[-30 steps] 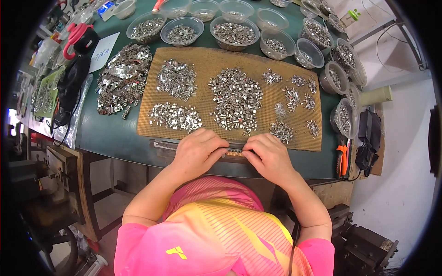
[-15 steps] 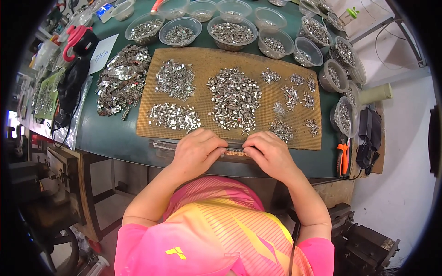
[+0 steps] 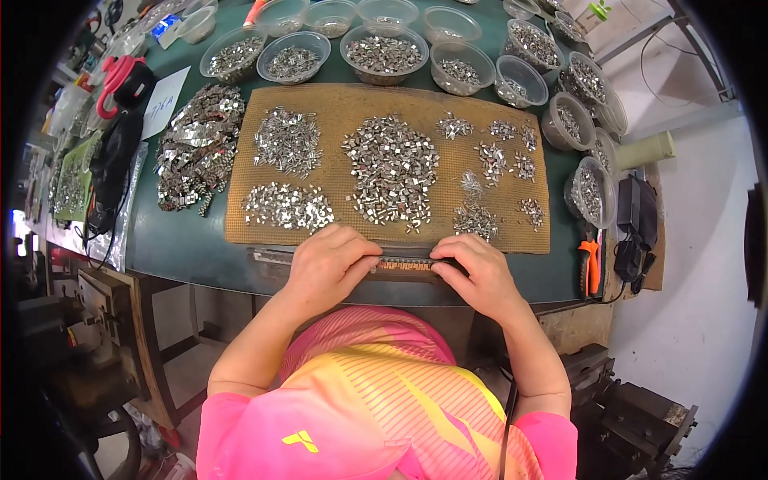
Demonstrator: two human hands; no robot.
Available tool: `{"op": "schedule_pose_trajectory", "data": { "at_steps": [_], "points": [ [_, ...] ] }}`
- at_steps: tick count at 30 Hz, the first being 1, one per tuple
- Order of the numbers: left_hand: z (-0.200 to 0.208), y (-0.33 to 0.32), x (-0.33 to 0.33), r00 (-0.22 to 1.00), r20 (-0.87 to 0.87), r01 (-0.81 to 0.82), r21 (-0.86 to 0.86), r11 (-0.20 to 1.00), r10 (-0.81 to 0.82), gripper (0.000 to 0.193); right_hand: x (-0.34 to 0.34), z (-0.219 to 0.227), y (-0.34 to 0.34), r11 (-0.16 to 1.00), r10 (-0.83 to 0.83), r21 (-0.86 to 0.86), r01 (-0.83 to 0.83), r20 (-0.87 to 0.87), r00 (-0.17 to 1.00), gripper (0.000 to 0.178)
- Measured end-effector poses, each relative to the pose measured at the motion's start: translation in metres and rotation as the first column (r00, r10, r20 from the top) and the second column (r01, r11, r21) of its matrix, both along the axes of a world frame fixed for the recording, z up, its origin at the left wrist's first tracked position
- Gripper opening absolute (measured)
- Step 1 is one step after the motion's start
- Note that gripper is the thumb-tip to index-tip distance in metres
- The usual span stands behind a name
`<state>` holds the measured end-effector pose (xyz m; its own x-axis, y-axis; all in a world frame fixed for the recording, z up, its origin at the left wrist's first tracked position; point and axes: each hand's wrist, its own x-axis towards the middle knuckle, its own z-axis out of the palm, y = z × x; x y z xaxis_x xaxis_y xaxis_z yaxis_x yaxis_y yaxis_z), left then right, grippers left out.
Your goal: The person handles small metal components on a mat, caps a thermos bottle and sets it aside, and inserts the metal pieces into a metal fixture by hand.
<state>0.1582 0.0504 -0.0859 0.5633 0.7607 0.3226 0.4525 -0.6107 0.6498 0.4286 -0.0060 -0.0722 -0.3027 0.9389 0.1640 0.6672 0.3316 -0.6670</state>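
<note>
- The left hand [image 3: 324, 266] is at the near edge of the green tabletop [image 3: 188, 254], its thumb and index finger brought together and pinching the left end of a narrow toothed strip [image 3: 406, 264].
- The right hand [image 3: 480, 276] mirrors it at the strip's right end, thumb below and index finger above, also pinching; how the other fingers of both hands bear on the strip cannot be told.
- The strip lies crosswise between the two hands, in front of the person, with a row of coppery teeth showing along it.
- A dark metal bar [image 3: 272, 258] runs along the tabletop's near edge and reaches out past the left hand.
- Just beyond the hands lies a brown textured mat [image 3: 330, 180], bearing piles of small silvery pieces: a large middle pile [image 3: 392, 172], two piles on the left, and smaller clusters on the right.
- The lower-left pile [image 3: 288, 206] is near the left hand; one cluster [image 3: 475, 222] is near the right.
- Left of the mat is a heap of shiny linked metal [image 3: 198, 148].
- Clear plastic bowls, many holding metal pieces, stand behind the mat and along its right side.
- Orange-handled pliers [image 3: 590, 266] lie farther right, near a black adapter [image 3: 634, 214].
</note>
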Motion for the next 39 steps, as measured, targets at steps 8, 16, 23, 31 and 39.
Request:
{"op": "schedule_pose_trajectory", "data": {
  "at_steps": [8,16,23,31,39],
  "points": [
    [0.002,-0.003,-0.007,1.0,0.018,0.025,-0.036,0.999,-0.025,0.011,0.0,0.001,-0.001,1.0,0.025,0.001,-0.025,-0.015,1.0,0.019],
    [0.014,-0.007,-0.046,0.993,0.09,-0.088,0.208,0.974,0.07,0.017,-0.008,0.013,-0.008,0.999,0.014,-0.042,-0.014,-0.016,1.0,0.016],
    [-0.001,-0.01,-0.092,0.977,0.003,-0.202,0.316,0.927,0.212,0.028,0.038,0.031,-0.038,0.936,-0.351,-0.093,0.339,-0.186,0.918,0.01],
    [-0.017,0.0,-0.098,0.965,-0.138,-0.163,0.348,0.923,0.223,0.039,0.08,-0.025,-0.129,0.627,-0.72,-0.079,0.775,-0.437,0.538,0.012],
    [0.046,-0.006,-0.127,0.954,-0.131,-0.194,0.409,0.892,0.268,0.038,0.052,0.022,-0.136,0.592,-0.703,0.027,0.806,-0.472,0.532,0.012]
  ]
}}
